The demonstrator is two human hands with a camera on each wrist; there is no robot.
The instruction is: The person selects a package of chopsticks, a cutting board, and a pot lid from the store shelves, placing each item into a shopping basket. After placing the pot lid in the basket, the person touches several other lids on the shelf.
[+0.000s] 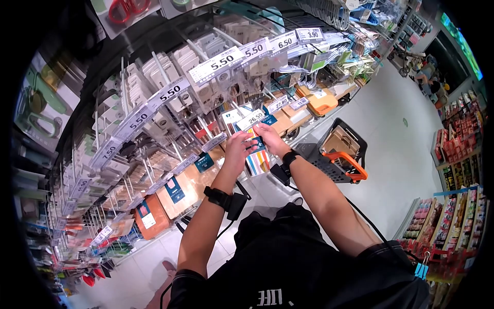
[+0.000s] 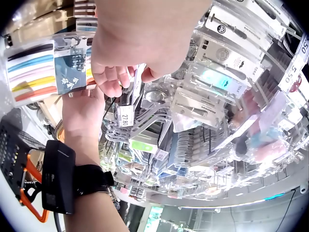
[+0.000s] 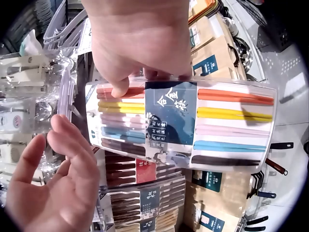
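Note:
A clear pack of chopsticks in orange, yellow, pink, blue and black has a dark blue paper label across its middle. My right hand grips it by one long edge, the thumb lying over the front. Loosely bent, the fingers of my left hand are beside one end of the pack, apart from it and holding nothing. In the head view my left hand and right hand are close together in front of the rack, with the chopstick pack hanging below them.
More chopstick packs hang behind. Wooden cutting boards line the lower shelf, and a price tag juts out by my hands. A black basket with an orange handle stands on the floor at right. Packaged utensils hang on hooks.

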